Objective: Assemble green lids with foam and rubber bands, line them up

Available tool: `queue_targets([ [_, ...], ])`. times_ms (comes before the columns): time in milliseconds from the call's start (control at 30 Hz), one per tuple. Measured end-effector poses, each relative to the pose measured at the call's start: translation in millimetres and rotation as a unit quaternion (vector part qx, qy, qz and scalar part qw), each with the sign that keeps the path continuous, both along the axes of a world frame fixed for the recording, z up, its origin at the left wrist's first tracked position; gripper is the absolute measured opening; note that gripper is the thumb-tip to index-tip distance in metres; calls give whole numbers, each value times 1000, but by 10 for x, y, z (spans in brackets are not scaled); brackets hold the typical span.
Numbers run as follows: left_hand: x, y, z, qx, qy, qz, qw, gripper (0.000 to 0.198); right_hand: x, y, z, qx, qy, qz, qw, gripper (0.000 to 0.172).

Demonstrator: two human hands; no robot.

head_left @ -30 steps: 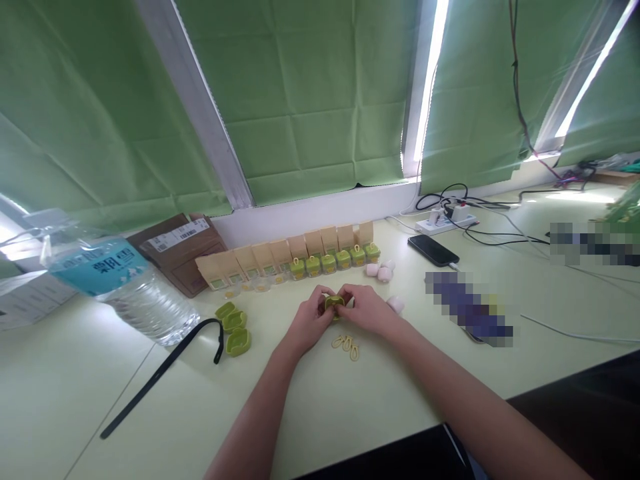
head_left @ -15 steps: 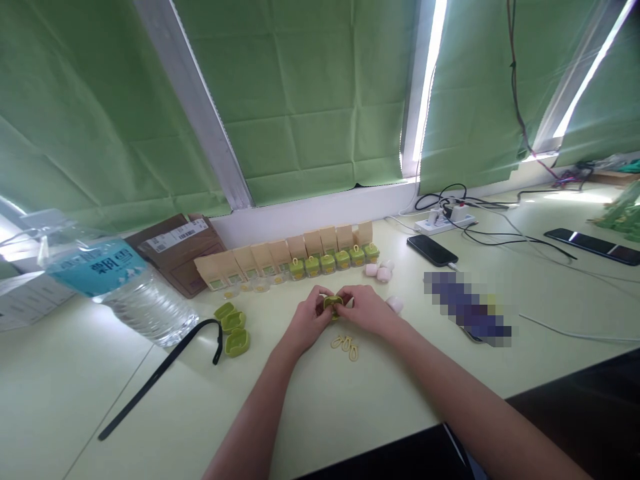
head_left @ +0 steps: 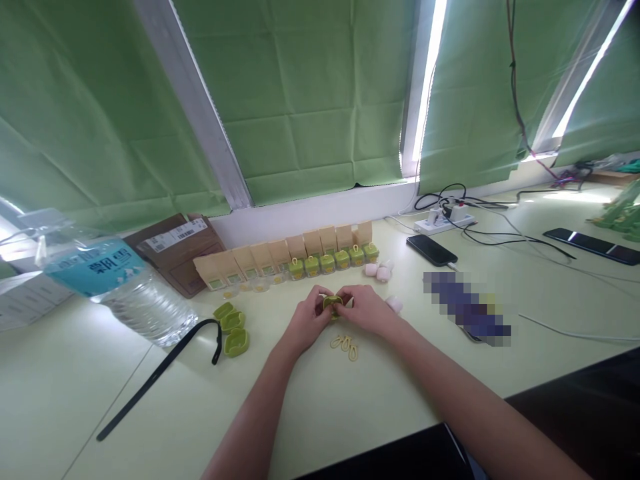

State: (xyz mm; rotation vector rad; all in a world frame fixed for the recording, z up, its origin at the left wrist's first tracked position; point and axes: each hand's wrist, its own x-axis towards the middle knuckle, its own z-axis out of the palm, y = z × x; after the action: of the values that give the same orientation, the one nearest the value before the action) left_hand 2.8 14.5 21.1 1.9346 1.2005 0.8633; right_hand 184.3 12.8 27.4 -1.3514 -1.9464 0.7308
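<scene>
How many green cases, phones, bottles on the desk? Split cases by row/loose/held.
Row cases: 6
Loose shells: 3
Held case: 1
Phones: 2
Bottle: 1
Total: 13

I see a pale green desk (head_left: 75,387) spanning my view. Behind the desk runs a white sill (head_left: 300,217), and above the desk creased green blinds (head_left: 310,100) cover the windows. A grey window frame (head_left: 195,107) slants up behind the desk; bright daylight (head_left: 429,73) leaks between blinds.
</scene>
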Motion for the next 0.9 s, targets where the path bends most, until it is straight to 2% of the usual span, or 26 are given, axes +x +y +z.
queue_targets([
  [900,-8,-17,26,3,8,-4,1000,15,1,2,-8,9,-21,-3,1000,13],
])
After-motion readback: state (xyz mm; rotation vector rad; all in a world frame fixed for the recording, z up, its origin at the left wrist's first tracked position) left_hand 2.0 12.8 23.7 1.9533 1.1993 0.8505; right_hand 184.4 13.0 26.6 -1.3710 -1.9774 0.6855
